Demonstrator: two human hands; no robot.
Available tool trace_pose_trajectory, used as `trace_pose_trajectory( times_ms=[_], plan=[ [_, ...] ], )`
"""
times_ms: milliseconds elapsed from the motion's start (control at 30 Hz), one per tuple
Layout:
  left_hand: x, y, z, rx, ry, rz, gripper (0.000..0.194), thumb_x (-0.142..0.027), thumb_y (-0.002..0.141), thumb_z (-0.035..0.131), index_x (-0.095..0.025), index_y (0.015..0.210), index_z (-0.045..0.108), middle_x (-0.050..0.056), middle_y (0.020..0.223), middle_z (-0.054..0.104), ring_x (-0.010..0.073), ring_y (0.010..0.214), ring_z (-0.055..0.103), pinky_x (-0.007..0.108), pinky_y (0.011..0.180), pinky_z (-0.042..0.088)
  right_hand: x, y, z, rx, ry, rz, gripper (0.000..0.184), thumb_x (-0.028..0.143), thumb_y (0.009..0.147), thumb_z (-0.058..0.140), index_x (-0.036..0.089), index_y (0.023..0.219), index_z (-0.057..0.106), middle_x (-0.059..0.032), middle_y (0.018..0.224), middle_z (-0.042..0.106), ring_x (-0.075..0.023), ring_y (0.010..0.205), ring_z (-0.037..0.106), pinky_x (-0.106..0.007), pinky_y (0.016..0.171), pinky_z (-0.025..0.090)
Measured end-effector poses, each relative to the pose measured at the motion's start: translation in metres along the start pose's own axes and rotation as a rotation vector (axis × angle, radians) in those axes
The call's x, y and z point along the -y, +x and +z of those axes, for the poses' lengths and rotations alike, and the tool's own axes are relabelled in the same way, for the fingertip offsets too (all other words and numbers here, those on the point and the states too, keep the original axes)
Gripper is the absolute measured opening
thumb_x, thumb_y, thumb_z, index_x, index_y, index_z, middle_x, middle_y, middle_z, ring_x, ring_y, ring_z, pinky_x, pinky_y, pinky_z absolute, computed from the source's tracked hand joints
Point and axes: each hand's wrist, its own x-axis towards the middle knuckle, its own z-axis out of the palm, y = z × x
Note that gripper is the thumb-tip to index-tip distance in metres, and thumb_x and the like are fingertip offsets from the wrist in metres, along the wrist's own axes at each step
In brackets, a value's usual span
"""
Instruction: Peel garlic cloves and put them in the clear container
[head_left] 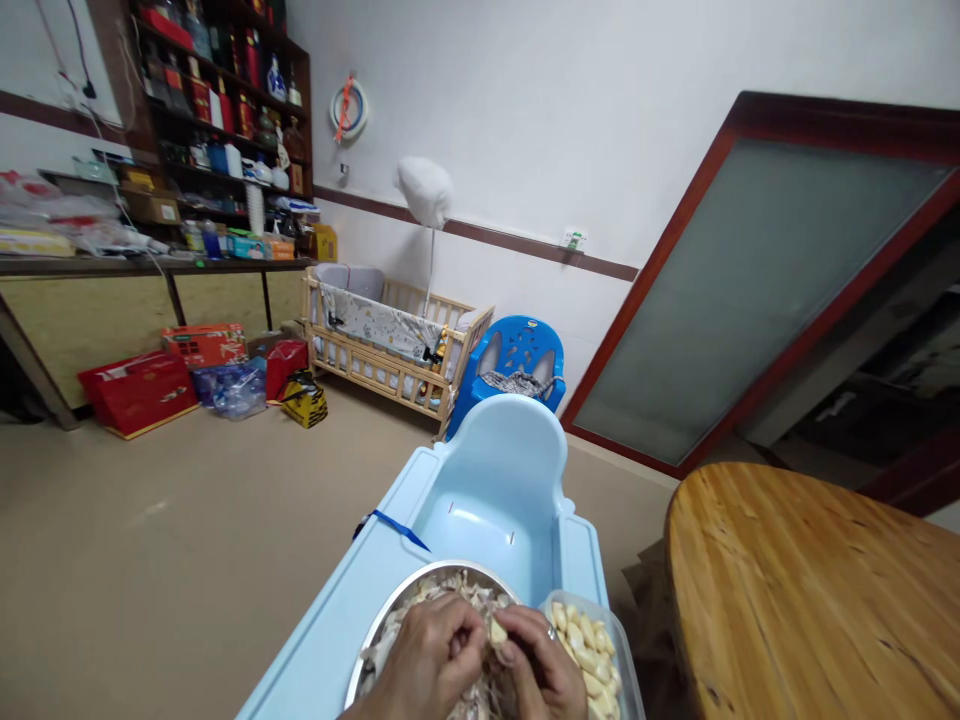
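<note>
Both my hands meet at the bottom of the head view, over a round metal bowl full of papery garlic skins and cloves. My left hand and my right hand are closed together on one pale garlic clove, pinched between the fingertips. A ring shows on my right hand. Just right of the bowl stands a clear plastic container holding several peeled cloves. Bowl and container rest on the tray of a light blue baby high chair.
A round wooden table fills the lower right. Ahead stand a wooden crib, a blue plastic chair and a leaning framed glass door. Red boxes and bags lie on the floor under a cluttered shelf at left.
</note>
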Motion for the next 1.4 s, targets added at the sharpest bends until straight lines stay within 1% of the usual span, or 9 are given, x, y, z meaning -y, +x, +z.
trace_pose_trajectory(
  times_ms=[200,300,400,600,733,833,933,1133,1400],
  plan=[
    [-0.003,0.002,0.001,-0.027,0.098,-0.025,0.019,-0.007,0.067,0.04,-0.018,0.059,0.054,0.0,0.053,0.059,0.0126,0.048,0.055,0.019,0.046,0.038,0.0,0.002,-0.005,-0.035,0.198,0.283,0.017,0.039,0.066,0.07,0.024,0.072,0.074,-0.0057,0.08,0.07,-0.0211,0.072,0.064,-0.029,0.066,0.052],
    [-0.004,0.002,0.001,-0.025,0.123,-0.048,0.019,-0.005,0.066,0.041,-0.018,0.059,0.054,0.0,0.053,0.059,0.0129,0.048,0.056,0.019,0.046,0.038,0.0,0.004,-0.008,0.017,0.48,0.563,0.016,0.034,0.06,0.077,0.023,0.072,0.073,-0.002,0.065,0.069,-0.0144,0.051,0.06,-0.023,0.049,0.048],
    [-0.005,0.001,0.004,-0.007,0.158,-0.06,0.02,-0.003,0.065,0.042,-0.017,0.058,0.054,-0.001,0.052,0.059,0.013,0.046,0.056,0.019,0.045,0.038,-0.001,0.006,-0.011,0.009,0.697,0.728,0.024,0.031,0.056,0.081,0.021,0.075,0.072,0.0016,0.047,0.064,-0.011,0.042,0.054,-0.021,0.047,0.044],
    [-0.003,-0.006,0.01,0.126,0.259,-0.075,0.021,0.003,0.057,0.046,-0.017,0.057,0.052,-0.001,0.055,0.06,0.0139,0.049,0.057,0.02,0.046,0.036,0.001,0.012,-0.014,-0.091,0.768,0.75,0.028,0.027,0.053,0.084,0.019,0.076,0.07,0.0025,0.05,0.064,-0.0094,0.046,0.054,-0.018,0.05,0.044],
    [-0.004,-0.006,0.003,0.217,0.217,-0.077,0.016,-0.001,0.063,0.053,-0.017,0.059,0.053,0.001,0.06,0.061,0.0154,0.053,0.058,0.021,0.049,0.041,0.009,0.017,-0.012,-0.068,0.833,0.839,0.03,0.025,0.05,0.085,0.018,0.075,0.07,0.0027,0.053,0.064,-0.0083,0.046,0.053,-0.016,0.047,0.043],
    [-0.004,-0.005,-0.001,0.138,0.156,-0.038,0.014,-0.006,0.069,0.054,-0.017,0.078,0.058,0.004,0.075,0.064,0.018,0.066,0.061,0.025,0.059,0.048,0.013,0.018,-0.009,0.014,0.887,0.934,0.028,0.025,0.051,0.084,0.016,0.073,0.069,0.0024,0.052,0.062,-0.0077,0.044,0.053,-0.016,0.044,0.041],
    [-0.002,-0.003,0.0,0.025,0.131,0.059,0.031,-0.008,0.075,0.05,-0.018,0.104,0.055,0.008,0.095,0.063,0.0208,0.085,0.061,0.03,0.072,0.049,0.013,0.017,-0.006,0.102,0.904,0.951,0.027,0.026,0.054,0.083,0.015,0.074,0.068,0.002,0.048,0.061,-0.0067,0.04,0.05,-0.015,0.04,0.037],
    [-0.004,0.002,0.0,0.035,0.138,0.176,0.021,-0.007,0.079,0.04,-0.018,0.07,0.055,0.004,0.065,0.062,0.0175,0.061,0.059,0.026,0.056,0.047,0.008,0.016,-0.007,0.113,0.904,0.943,0.029,0.021,0.05,0.085,0.015,0.072,0.068,0.0027,0.048,0.061,-0.0054,0.038,0.049,-0.014,0.039,0.035],
    [-0.007,-0.006,-0.003,0.048,0.09,0.248,0.018,-0.004,0.069,0.043,-0.017,0.062,0.053,0.003,0.059,0.061,0.0159,0.055,0.058,0.024,0.053,0.045,0.01,0.019,-0.008,-0.039,0.871,0.901,0.03,0.026,0.051,0.084,0.017,0.076,0.069,0.0021,0.053,0.064,-0.0076,0.045,0.053,-0.016,0.046,0.042]
  ],
)
